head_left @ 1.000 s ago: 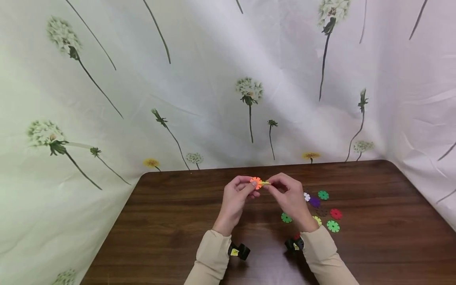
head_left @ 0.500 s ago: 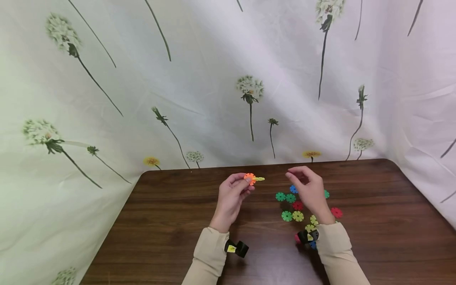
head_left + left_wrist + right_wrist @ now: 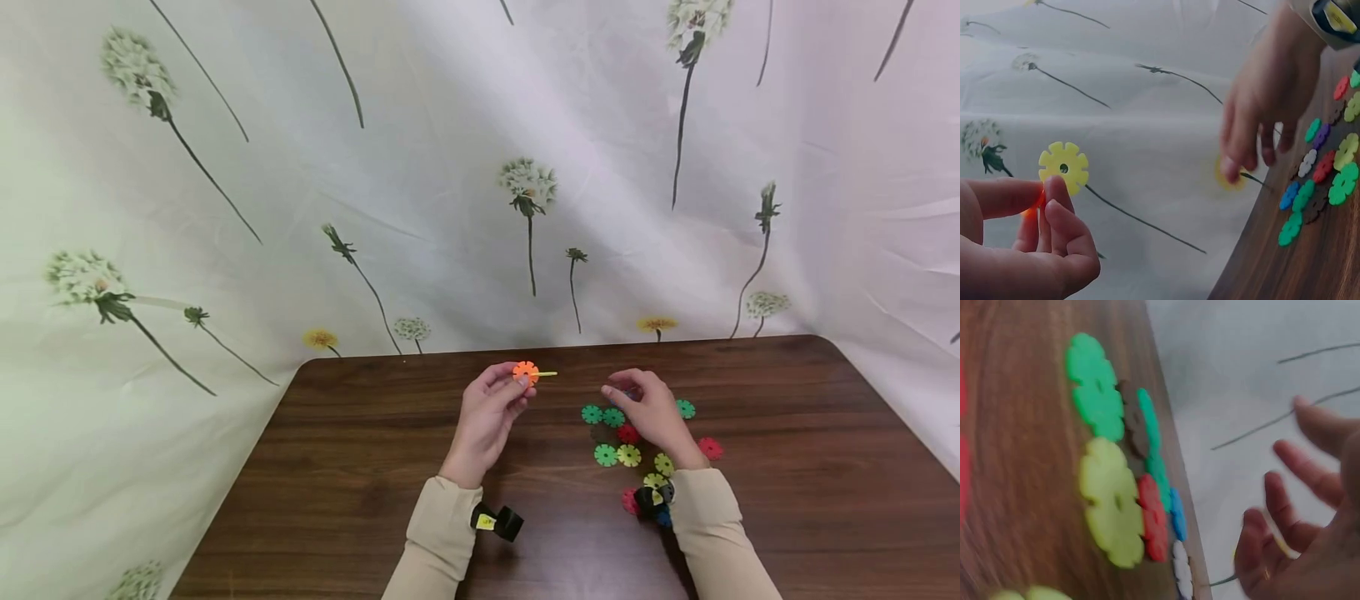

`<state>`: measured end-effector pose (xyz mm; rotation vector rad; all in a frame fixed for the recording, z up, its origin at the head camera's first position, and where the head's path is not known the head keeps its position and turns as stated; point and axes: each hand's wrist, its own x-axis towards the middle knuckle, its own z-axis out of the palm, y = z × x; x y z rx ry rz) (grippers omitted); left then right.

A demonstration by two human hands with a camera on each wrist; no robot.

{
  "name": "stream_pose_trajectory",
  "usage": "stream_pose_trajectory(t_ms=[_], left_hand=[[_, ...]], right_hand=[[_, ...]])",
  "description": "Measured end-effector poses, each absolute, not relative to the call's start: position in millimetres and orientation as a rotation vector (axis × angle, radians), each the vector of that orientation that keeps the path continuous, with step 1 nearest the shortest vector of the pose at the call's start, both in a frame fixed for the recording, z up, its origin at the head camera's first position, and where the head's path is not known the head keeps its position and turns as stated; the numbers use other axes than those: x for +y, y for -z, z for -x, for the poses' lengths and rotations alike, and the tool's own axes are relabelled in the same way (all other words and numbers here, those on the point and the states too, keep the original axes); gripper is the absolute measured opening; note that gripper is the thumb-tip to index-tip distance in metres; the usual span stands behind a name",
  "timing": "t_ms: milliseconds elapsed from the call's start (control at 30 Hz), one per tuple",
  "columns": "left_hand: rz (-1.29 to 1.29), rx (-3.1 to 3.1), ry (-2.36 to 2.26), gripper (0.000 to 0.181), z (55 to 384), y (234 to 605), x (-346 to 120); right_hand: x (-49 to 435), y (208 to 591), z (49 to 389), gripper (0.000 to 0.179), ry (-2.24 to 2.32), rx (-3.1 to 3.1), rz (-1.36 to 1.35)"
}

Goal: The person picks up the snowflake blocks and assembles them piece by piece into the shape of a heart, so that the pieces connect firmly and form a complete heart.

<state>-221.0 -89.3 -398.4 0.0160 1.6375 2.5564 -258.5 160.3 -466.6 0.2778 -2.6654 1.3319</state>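
My left hand [image 3: 480, 425] pinches an orange notched interlocking disc [image 3: 525, 367] between thumb and fingers above the table. A yellow interlocking disc [image 3: 1075, 164] is slotted into its right side, edge-on in the head view and face-on in the left wrist view. Off to the right, my right hand [image 3: 656, 417] hovers over the far part of the loose discs. Its fingers are loosely bent and apart, with nothing between them in the right wrist view. A blue disc [image 3: 1177, 514] and a red disc [image 3: 1153, 517] lie on the table near that hand.
Several more notched discs lie about the brown wooden table [image 3: 360, 467], among them a green disc [image 3: 605, 455], a yellow disc [image 3: 628, 455] and a red disc [image 3: 710, 449]. A flower-printed curtain [image 3: 450, 208] hangs behind the table's far edge.
My right hand has let go of the yellow disc and moved right, then lowered slightly over the loose discs. The left hand still holds the joined pair, shifted slightly left and turned.
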Motion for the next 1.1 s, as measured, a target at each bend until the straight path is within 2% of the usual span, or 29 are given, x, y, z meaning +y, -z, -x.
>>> stream_pose_trajectory(t_ms=[567,1100], left_hand=[[-0.029,1.561,-2.558,0.017,219.7,398.6,-87.5],[-0.009,1.555,-2.555,0.016,217.8,399.7,-88.0]], right_hand=[[132.5,469.2,247.6,0.045,-1.048,-3.066,-0.211],[116.9,465.9,241.1,0.027,-0.947,-3.126,-0.138]])
